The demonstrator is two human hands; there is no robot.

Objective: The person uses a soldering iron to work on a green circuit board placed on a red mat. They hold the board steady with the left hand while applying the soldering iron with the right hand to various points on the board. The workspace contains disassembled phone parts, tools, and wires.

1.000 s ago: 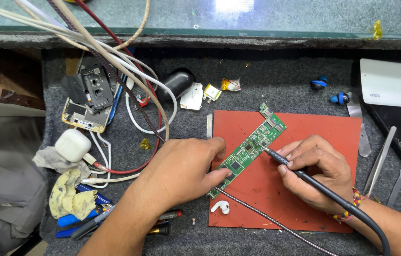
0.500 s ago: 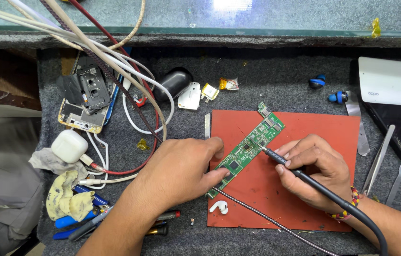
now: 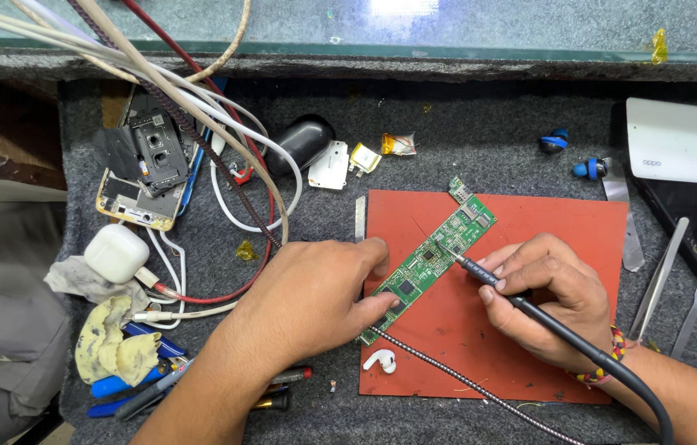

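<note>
The left hand lies flat on the lower end of a long green circuit board, fingers spread and pressing it down onto a red mat on the grey tabletop. The board sits tilted across the mat, its upper end pointing up and to the right. The right hand is closed around a black soldering iron, held like a pen, with the tip touching the board near its middle. A thick black cord runs from the iron past the wrist.

The work in hand looks like soldering or touching up a point on the board. It seems to call for a steady tip on a small spot, with the left hand keeping the board from sliding.

A white earbud lies on the mat just below the board, beside a braided cable. Tweezers lie to the right of the mat. An opened phone, a white charger and tangled wires lie well to the left.
</note>
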